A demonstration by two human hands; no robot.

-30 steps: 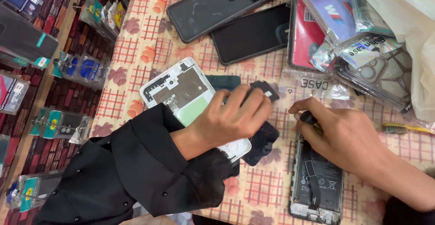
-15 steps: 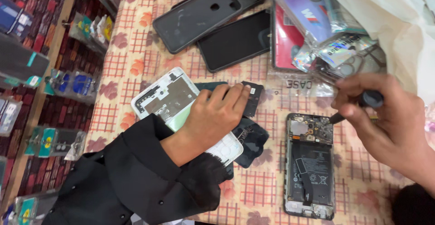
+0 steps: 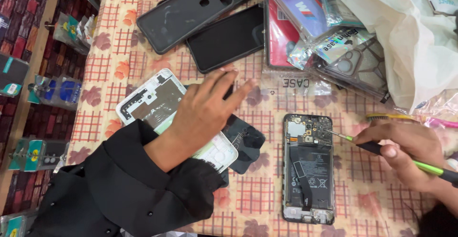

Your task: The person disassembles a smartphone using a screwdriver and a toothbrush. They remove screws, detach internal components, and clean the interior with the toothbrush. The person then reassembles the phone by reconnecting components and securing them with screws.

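Opened phone (image 3: 308, 165) getting poked at on the counter (image 3: 267, 194)

Right hand (image 3: 405, 151) has its fingers wrapped around a green-and-black screwdriver (image 3: 381, 148), tip touching the board near the phone's top. Left hand (image 3: 205, 108) hovers flat with fingers spread wide, holding nothing, over a white frame (image 3: 152, 103) and black cover (image 3: 245, 141).

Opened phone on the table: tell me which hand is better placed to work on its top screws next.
Probably the right hand: it holds the green-handled screwdriver, whose tip already touches the upper part of the opened phone. The left hand holds no tool, lying over the white phone frame off to the side.
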